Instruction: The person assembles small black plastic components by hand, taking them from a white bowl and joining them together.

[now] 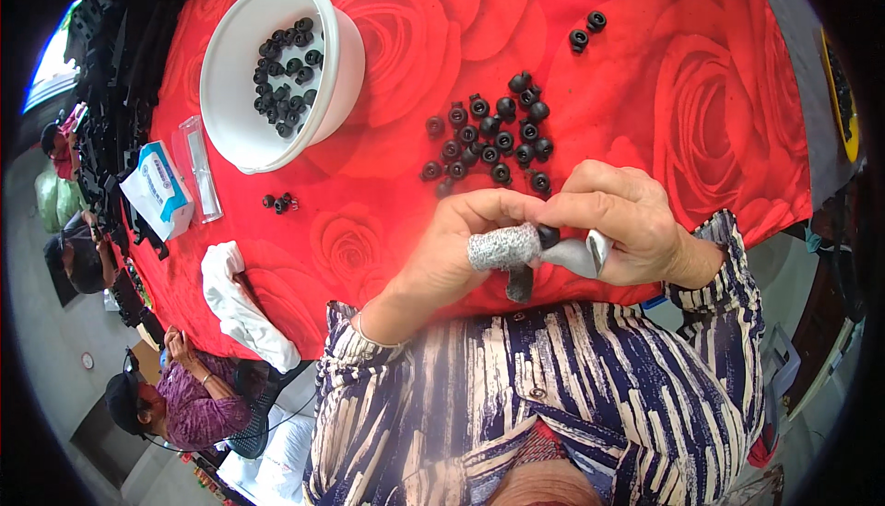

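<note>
The person wears a loose shirt (415,405) printed with uneven, brushstroke-like stripes in dark navy and cream, the streaks running mostly lengthwise with ragged ends. Small round buttons (536,394) sit down its front, and near the neck a red patterned inner layer (542,443) shows. The sleeves (717,253) carry the same print and end short of the wrists. A thin, pale bangle circles the left wrist (365,331). A speckled grey knitted finger cover (503,248) dresses the left hand (438,246); a smoother, pale grey one (573,256) appears at the right hand (627,220).
</note>
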Available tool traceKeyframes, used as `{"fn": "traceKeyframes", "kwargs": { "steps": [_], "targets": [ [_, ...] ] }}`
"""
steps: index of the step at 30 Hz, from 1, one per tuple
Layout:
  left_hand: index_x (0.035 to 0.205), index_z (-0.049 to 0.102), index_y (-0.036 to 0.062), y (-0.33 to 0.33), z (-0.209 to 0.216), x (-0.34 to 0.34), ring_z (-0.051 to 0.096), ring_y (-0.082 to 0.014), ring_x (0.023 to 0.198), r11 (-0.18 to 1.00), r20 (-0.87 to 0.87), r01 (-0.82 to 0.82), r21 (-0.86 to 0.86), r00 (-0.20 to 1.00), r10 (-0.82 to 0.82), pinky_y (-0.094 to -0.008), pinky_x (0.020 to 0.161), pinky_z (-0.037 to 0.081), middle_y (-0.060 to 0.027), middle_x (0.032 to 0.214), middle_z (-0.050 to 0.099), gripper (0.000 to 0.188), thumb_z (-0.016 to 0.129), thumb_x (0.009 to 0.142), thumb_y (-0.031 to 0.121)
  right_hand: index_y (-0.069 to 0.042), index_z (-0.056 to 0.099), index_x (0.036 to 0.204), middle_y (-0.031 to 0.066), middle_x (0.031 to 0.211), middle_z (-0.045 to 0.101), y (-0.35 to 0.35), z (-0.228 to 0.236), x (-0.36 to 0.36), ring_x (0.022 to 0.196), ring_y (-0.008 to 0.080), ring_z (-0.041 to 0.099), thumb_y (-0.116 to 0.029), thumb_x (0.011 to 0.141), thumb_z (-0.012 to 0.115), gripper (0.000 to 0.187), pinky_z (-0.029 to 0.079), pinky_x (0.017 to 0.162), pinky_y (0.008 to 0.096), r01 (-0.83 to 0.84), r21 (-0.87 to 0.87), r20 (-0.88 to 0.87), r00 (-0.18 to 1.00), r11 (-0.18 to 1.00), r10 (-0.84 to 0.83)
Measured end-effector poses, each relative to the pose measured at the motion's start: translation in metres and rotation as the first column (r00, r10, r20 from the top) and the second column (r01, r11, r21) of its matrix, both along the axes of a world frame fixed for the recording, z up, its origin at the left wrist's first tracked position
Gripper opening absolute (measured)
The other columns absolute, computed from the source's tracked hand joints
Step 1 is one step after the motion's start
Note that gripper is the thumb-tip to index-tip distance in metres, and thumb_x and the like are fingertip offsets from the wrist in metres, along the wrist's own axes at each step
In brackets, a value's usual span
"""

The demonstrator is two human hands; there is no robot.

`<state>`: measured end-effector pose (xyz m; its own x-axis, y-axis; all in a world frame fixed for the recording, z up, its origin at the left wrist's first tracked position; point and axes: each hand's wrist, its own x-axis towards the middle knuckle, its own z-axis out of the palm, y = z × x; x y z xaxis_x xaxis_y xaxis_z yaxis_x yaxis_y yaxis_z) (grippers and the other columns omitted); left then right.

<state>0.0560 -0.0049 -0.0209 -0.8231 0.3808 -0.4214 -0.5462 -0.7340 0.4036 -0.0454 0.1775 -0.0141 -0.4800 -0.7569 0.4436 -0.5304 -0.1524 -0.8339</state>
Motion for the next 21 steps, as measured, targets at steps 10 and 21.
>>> {"fn": "traceKeyframes", "kwargs": {
  "steps": [10,21],
  "targets": [
    [0.104,0.064,-0.0015,0.0056,0.0042,0.0035,0.062,-0.0098,0.079,0.981,0.049,0.035,-0.193,0.998,-0.026,-0.0218,0.066,0.05,-0.0055,0.088,0.066,0.021,0.066,0.084,0.006,0.003,0.064,0.105,0.0056,0.071,0.054,-0.0014,0.0043,0.0035,0.057,0.0166,0.054,-0.006,0.061,0.075,0.046,0.043,0.045,0.0288,0.051,-0.037,-0.154,0.987,0.998,-0.056],
    [0.102,0.064,-0.0041,0.0115,0.0042,0.0045,0.06,-0.0137,0.079,0.973,-0.037,-0.066,-0.222,0.998,0.06,-0.0244,0.069,0.05,-0.0102,0.095,0.063,0.018,0.062,0.085,0.003,0.006,0.065,0.097,0.0035,0.069,0.05,0.0023,-0.0049,-0.0006,0.05,0.0129,0.043,-0.008,0.049,0.064,0.051,0.03,0.04,0.0269,0.075,-0.11,-0.397,0.911,0.991,-0.113]
  ]
}}
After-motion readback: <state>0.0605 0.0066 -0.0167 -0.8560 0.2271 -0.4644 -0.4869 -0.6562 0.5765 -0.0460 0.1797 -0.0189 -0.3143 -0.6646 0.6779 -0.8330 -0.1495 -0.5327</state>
